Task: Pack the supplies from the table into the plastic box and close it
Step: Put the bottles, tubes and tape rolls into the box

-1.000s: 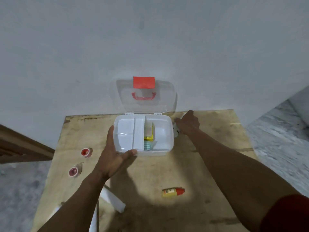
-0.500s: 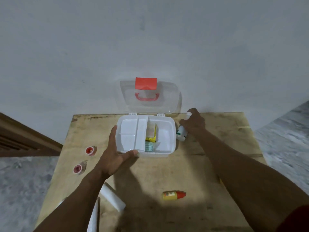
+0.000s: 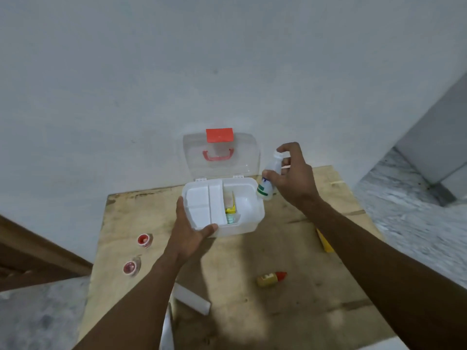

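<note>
The white plastic box [image 3: 249, 224] stands open at the back of the wooden table [image 3: 290, 251], its clear lid [image 3: 242, 157] with red latch and handle leaning on the wall. Inside are a white divided tray and a yellow packet [image 3: 230, 209]. My left hand [image 3: 188, 233] grips the box's front left corner. My right hand [image 3: 294, 179] holds a small white bottle [image 3: 268, 181] with a green label, lifted just right of the box's rim. A yellow bottle with a red cap [image 3: 271, 279] lies on the table in front.
Two small red-capped containers, one farther back [image 3: 144, 240] and one nearer [image 3: 131, 268], sit at the table's left. A white box [image 3: 192, 298] lies near my left forearm, a yellow flat item [image 3: 324, 242] beside my right forearm. The wall runs directly behind the table.
My right hand closed on the white bottle beside the box and raised it off the table. My left hand kept its hold on the box.
</note>
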Demonstrator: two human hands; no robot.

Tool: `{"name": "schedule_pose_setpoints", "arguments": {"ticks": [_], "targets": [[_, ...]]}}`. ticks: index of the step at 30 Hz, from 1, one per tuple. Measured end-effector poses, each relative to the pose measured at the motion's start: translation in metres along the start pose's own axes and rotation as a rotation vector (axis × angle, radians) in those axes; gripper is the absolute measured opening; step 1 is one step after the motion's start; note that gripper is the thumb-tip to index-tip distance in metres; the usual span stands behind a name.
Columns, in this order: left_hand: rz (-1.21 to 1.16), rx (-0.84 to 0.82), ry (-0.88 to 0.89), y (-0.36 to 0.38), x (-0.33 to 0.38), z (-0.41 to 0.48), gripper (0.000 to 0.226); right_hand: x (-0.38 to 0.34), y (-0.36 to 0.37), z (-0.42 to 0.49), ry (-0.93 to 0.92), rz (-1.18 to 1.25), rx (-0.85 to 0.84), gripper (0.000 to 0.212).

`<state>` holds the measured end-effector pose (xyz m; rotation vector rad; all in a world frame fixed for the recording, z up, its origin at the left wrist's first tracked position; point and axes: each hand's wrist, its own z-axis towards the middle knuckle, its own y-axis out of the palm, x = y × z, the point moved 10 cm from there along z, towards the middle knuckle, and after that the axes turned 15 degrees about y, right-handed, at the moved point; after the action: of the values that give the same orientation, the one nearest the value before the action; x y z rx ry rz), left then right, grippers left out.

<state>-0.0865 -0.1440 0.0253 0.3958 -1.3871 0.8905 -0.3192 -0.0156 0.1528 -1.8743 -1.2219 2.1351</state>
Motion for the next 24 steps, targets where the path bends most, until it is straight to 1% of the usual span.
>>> {"name": "schedule_pose_setpoints", "arguments": {"ticks": [4, 10, 13, 16, 19, 22, 24], "targets": [[-0.006, -0.002, 0.026, -0.001, 0.002, 0.000, 0.093, -0.004, 0.027, -0.025, -0.031, 0.038, -0.067, 0.048], [-0.009, -0.030, 0.042, 0.001, 0.004, 0.002, 0.094, 0.007, 0.061, -0.035, -0.170, -0.113, -0.068, 0.051], [-0.018, -0.038, 0.055, 0.002, 0.007, 0.002, 0.092, 0.016, 0.070, -0.031, -0.198, -0.177, -0.078, 0.049], [-0.031, -0.051, 0.086, 0.005, 0.015, 0.002, 0.084, 0.027, 0.077, -0.024, -0.203, -0.228, -0.098, 0.046], [-0.041, -0.057, 0.093, 0.007, 0.021, 0.003, 0.078, 0.034, 0.083, -0.017, -0.229, -0.282, -0.078, 0.044], [-0.044, -0.054, 0.092, 0.008, 0.023, 0.004, 0.076, 0.036, 0.088, -0.008, -0.254, -0.365, -0.020, 0.045], [-0.034, -0.060, 0.099, 0.010, 0.023, 0.005, 0.078, 0.039, 0.089, 0.000, -0.230, -0.397, -0.004, 0.043]]}}
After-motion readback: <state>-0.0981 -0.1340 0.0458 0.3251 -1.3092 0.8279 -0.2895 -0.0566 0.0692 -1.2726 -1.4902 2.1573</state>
